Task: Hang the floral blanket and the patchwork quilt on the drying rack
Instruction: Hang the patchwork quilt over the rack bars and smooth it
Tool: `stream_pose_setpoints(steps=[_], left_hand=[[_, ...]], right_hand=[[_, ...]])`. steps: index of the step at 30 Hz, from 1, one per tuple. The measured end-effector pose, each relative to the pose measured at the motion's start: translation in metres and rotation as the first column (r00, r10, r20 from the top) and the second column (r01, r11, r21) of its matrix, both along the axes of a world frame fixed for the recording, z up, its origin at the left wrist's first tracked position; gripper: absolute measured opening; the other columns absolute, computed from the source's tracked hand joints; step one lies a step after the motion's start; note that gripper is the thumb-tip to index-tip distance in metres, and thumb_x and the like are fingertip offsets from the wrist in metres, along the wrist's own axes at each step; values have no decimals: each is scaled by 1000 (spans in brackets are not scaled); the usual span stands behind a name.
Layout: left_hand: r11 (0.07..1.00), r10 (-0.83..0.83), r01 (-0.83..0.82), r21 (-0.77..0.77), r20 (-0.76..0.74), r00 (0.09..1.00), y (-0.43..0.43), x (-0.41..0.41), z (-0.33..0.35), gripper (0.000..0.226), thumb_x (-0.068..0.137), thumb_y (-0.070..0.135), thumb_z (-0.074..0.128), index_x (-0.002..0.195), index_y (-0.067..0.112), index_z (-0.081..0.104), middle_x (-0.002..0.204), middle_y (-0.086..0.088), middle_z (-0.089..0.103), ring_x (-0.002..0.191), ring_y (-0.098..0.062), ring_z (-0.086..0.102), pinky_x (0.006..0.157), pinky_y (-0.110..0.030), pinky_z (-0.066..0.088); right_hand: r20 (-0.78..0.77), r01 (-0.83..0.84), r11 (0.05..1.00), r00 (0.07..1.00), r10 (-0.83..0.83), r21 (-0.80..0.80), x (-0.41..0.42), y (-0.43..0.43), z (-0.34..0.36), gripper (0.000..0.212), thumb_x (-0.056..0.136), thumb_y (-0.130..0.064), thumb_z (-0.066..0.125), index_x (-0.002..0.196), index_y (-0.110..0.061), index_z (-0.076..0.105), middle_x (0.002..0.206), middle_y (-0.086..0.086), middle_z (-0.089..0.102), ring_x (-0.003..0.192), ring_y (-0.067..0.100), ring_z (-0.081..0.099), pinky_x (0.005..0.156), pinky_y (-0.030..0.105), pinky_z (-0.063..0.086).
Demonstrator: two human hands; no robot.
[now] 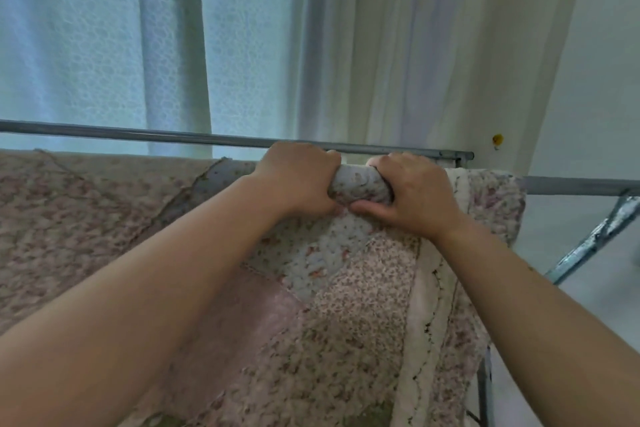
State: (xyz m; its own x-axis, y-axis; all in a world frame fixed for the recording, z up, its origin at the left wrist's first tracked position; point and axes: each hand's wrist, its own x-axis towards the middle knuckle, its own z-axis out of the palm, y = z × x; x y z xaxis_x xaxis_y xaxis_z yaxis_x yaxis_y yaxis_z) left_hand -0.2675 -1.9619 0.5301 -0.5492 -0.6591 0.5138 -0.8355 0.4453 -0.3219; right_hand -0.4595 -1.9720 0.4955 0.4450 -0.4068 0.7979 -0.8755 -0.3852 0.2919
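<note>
Both hands closed on the quilt [346,315] at its top fold, side by side, thumbs nearly touching. Left hand [299,180] curls fingers over the fold, thumb underneath; right hand [412,196] same, fingers wrapped over the far side, so fingertips are hidden. Between them a bunched roll of pale blue floral fabric. Whether a rail sits inside the fold can't be told; cloth covers it. Quilt drapes down toward the camera: patchwork of pink, speckled floral and pale blue squares, puckered stitching, a white scalloped border down its right edge. Bottom cut off by the frame. Blanket [69,218] hangs just left, soft pink small-flower print, overlapping the quilt's left edge; its lower part hidden by the left forearm. Rack [173,136]: grey metal tubes, one bar behind the hands, another jutting right, a slanted leg below. Curtain [381,45] behind, sheer and cream. Picture slightly blurred.
</note>
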Motion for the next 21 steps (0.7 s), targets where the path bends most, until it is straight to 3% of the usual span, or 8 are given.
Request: stream_pose_setpoints(steps=[5, 12, 17, 21], left_hand=[[993, -58, 52, 103, 58, 997, -12, -45, 11, 38, 72, 54, 60, 81, 22, 41, 64, 9, 36, 70, -18, 43, 60, -30, 35], [993, -117, 115, 37, 43, 992, -23, -96, 7, 40, 70, 56, 61, 79, 23, 40, 61, 11, 34, 67, -18, 42, 61, -30, 34], [999, -50, 50, 16, 30, 998, -21, -121, 2, 40, 70, 55, 63, 79, 25, 37, 62, 13, 33, 58, -10, 36, 58, -29, 31], [998, 62, -63, -24, -18, 998, -16, -148, -4, 45, 71, 60, 58, 81, 24, 35, 66, 11, 38, 68, -18, 46, 60, -31, 32]], right_hand=[[32, 22, 1000, 999, -21, -20, -45, -3, 2, 65, 67, -70, 59, 84, -7, 63, 73, 10, 65, 65, 27, 62, 58, 37, 51], [19, 17, 999, 1000, -16, -37, -88, -7, 1, 69, 68, -71, 55, 83, -4, 62, 70, 11, 65, 61, 27, 61, 53, 37, 49], [-24, 1, 999, 1000, -2, -36, -124, -10, 1, 65, 69, -65, 58, 88, -3, 63, 73, 12, 65, 63, 28, 61, 54, 37, 48], [-75, -100, 995, 992, 99, -15, -138, -13, 3, 60, 67, -52, 72, 97, 0, 63, 80, 16, 67, 69, 31, 64, 58, 41, 52]])
